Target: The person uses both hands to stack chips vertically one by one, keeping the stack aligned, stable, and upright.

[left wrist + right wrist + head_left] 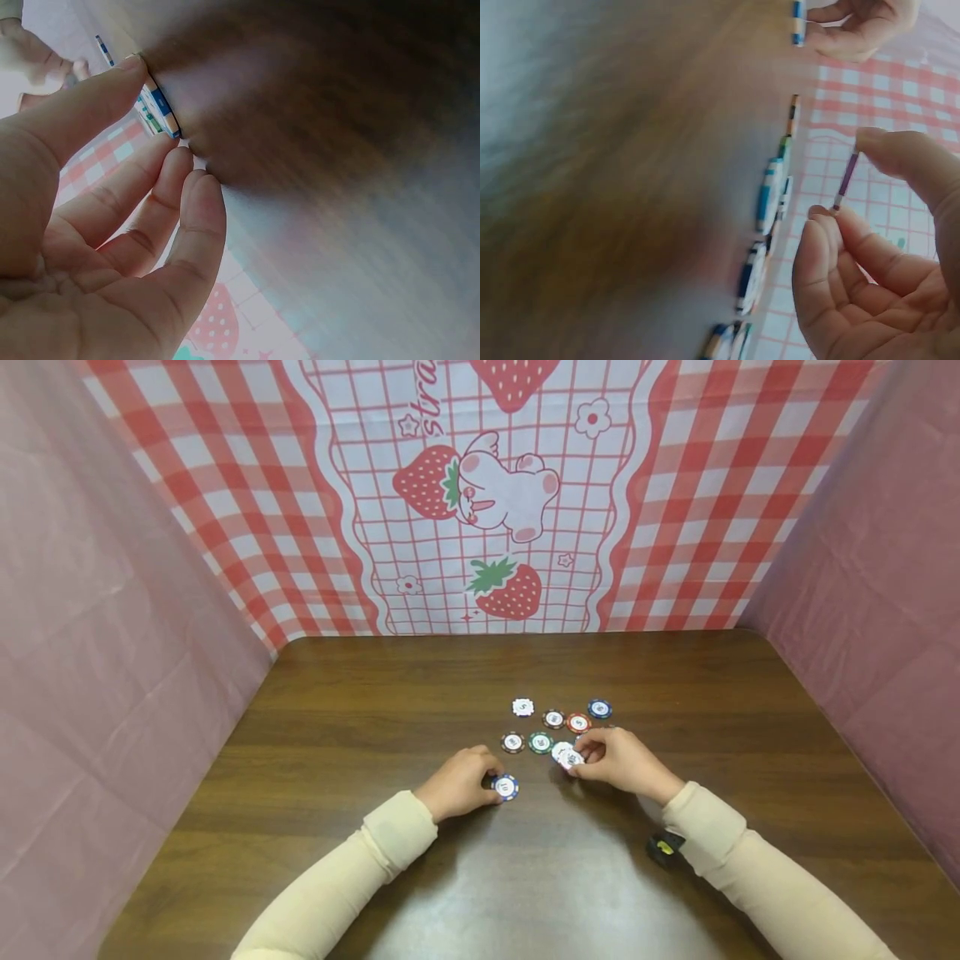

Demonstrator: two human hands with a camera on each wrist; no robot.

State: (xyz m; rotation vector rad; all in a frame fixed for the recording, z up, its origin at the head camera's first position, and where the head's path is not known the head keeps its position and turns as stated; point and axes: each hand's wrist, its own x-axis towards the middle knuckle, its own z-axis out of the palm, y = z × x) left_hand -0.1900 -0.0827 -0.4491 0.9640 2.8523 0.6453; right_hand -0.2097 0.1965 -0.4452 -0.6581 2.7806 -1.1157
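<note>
My left hand [459, 782] pinches the edge of a blue poker chip marked 10 [506, 787], thumb on one side and index finger on the other; in the left wrist view this blue chip [160, 103] is seen edge-on at the tabletop. To its right, my right hand [628, 763] pinches a white-faced poker chip [573, 760]. The right wrist view shows that chip's purple edge [847, 178], lifted off the table between thumb and fingertips. Partly behind it is a light-blue-edged chip [769, 196]. A green chip [541, 742] and a brown chip [513, 742] lie just left.
Farther back on the wooden table [360, 693] lie a white chip [522, 707], a brown chip [553, 719], a red chip [578, 722] and a blue chip [600, 708]. A small black-and-yellow object [662, 849] sits by my right sleeve. A checked strawberry cloth [697, 527] hangs behind.
</note>
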